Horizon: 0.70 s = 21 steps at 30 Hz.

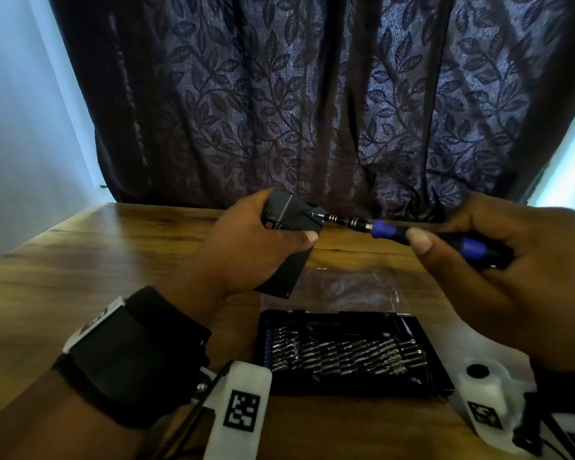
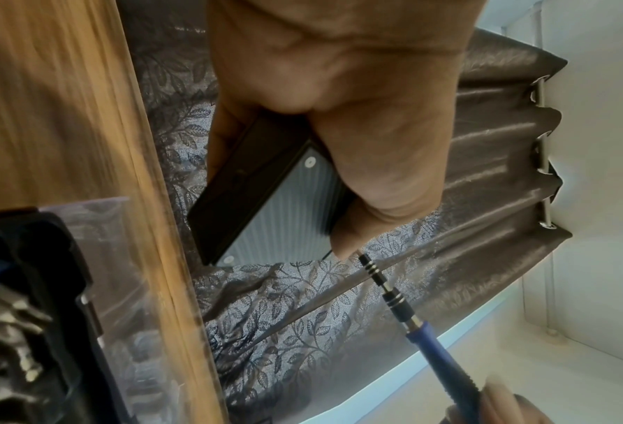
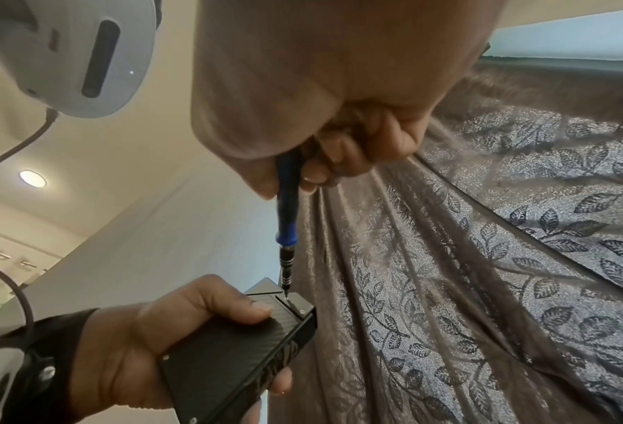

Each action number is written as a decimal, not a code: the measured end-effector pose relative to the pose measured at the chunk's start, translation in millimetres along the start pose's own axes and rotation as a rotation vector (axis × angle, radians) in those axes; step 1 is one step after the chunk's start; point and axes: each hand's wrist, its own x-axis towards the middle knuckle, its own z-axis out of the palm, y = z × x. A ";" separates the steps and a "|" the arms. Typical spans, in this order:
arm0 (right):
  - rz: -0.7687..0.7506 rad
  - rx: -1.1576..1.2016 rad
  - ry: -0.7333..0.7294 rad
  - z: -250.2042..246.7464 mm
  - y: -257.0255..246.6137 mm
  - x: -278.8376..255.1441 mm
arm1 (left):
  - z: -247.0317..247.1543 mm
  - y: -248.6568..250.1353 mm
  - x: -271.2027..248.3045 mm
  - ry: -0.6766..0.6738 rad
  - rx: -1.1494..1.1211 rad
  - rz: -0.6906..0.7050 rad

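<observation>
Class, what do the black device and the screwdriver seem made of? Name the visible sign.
Black device: likely plastic, matte, with a woven carbon-fibre-look face. Screwdriver: blue-and-black handle looks like matte plastic or rubber; its ringed collar glints like metal.

left grip [image 1: 249, 250] holding black box [image 1: 297, 212], right grip [image 1: 518, 270] holding screwdriver [image 1: 384, 229]

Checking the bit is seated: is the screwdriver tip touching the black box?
Touching. The right wrist view shows the screwdriver tip meeting the end of the black box, with no gap.
</observation>
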 end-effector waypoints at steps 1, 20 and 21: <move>0.007 -0.012 0.000 -0.7 -0.7 0.8 | 0.7 0.3 -0.2 -0.004 0.010 0.000; 0.006 0.028 -0.008 -0.9 2.1 2.3 | 2.7 -2.9 1.3 0.008 0.013 -0.027; 0.001 0.005 -0.008 -0.7 1.1 2.6 | 2.4 -3.4 1.9 0.012 0.014 -0.026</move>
